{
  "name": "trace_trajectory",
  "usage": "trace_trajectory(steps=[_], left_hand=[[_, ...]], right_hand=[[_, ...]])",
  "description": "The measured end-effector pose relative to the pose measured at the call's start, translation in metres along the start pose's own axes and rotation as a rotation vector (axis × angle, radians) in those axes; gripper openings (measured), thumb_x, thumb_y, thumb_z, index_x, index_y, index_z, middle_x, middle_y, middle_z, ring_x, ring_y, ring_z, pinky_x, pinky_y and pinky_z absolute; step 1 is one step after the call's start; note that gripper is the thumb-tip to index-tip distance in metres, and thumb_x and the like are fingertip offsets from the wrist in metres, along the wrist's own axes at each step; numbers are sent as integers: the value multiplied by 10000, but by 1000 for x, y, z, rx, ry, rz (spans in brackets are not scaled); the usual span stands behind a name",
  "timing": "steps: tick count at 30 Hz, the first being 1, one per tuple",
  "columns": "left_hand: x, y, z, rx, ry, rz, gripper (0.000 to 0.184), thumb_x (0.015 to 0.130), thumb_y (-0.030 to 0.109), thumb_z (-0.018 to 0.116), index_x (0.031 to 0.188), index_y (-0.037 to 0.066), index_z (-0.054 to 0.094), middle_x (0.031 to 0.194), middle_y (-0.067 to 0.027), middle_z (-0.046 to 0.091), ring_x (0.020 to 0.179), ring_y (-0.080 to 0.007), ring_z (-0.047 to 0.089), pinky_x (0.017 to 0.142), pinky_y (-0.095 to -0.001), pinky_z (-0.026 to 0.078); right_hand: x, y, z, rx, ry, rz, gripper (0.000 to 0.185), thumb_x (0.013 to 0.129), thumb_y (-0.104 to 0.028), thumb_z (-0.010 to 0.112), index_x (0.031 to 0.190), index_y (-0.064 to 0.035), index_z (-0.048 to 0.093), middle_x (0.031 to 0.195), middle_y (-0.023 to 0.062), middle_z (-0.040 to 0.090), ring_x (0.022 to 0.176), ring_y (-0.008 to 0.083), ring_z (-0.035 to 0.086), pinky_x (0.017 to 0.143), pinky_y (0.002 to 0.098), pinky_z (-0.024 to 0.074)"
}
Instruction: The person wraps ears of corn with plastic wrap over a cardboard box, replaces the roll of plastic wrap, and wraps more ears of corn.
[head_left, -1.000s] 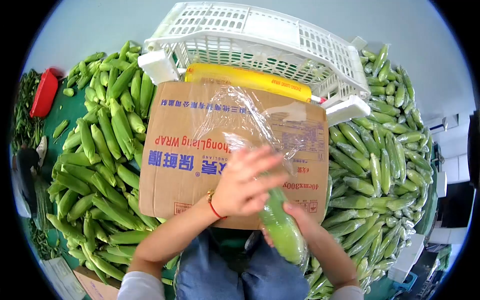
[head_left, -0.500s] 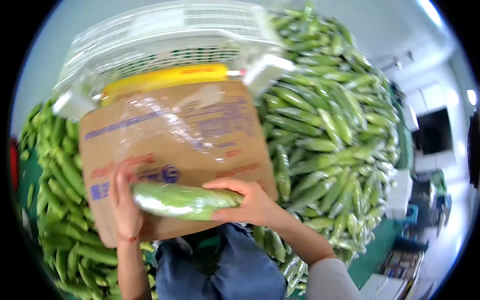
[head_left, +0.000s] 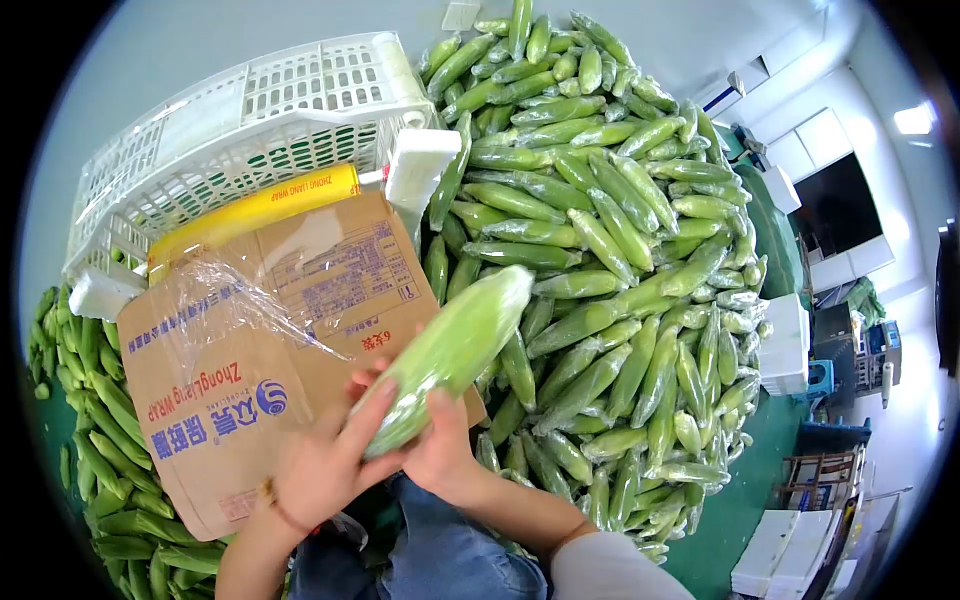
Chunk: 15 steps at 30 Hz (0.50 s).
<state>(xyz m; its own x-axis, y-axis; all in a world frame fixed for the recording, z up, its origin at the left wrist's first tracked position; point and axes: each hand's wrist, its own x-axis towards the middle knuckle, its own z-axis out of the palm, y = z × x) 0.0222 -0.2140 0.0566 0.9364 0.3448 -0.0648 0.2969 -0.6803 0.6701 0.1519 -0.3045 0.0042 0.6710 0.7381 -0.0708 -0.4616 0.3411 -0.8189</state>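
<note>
An ear of corn [head_left: 455, 345] in its green husk, wrapped in shiny cling film, is tilted up to the right between both hands. My left hand [head_left: 330, 450] grips its lower end from the left. On the other side, my right hand [head_left: 440, 450] closes round the same end, its thumb along the husk. Beneath them lies a brown cardboard box [head_left: 230, 400] with printed lettering and a loose piece of film [head_left: 240, 300] on top. Behind the box is a yellow cling film roll [head_left: 260, 210], held between white foam blocks [head_left: 425, 175].
A big pile of film-wrapped corn [head_left: 600, 330] spreads to the right. On the left lies a heap of unwrapped corn [head_left: 120, 470]. A white plastic crate [head_left: 250, 100] stands behind the roll. White boxes [head_left: 785, 555] and a blue stool [head_left: 820, 378] are farther right.
The ear has turned from nearly level to tilted up and moved right. My left hand has come from flat beside it to gripping its lower end. The view has swung to the right.
</note>
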Motion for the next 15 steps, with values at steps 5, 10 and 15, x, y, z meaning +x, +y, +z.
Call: trace_trajectory(steps=[5, 10, 15], left_hand=[[13, -12, 15, 189, 168, 406, 650, 737, 266, 749, 1324, 105, 520, 1272, -182, 507, 1136, -368, 526, 946, -461, 432], [-77, -86, 17, 331, 438, -13, 563, 721, 143, 746, 1255, 99, 573, 1299, -189, 481, 1147, -387, 508, 966, -484, 412], [-82, -143, -25, 304, 706, -418, 550, 730, 132, 744, 1253, 104, 576, 1303, -187, 492, 1164, -351, 510, 973, -430, 418]], right_hand=[[38, -79, -106, 124, 617, 164, 383, 826, -91, 594, 1195, -25, 517, 1106, 180, 574, 946, 306, 582, 882, 451, 481], [169, -235, -315, -526, 798, -483, 499, 931, -275, 529, 1351, -26, 427, 1289, 172, 517, 1107, 293, 538, 1003, 422, 400], [106, -95, -107, -1182, 9, -200, 557, 860, -227, 630, 1368, -75, 459, 1412, 163, 459, 1287, 284, 447, 1070, 408, 347]])
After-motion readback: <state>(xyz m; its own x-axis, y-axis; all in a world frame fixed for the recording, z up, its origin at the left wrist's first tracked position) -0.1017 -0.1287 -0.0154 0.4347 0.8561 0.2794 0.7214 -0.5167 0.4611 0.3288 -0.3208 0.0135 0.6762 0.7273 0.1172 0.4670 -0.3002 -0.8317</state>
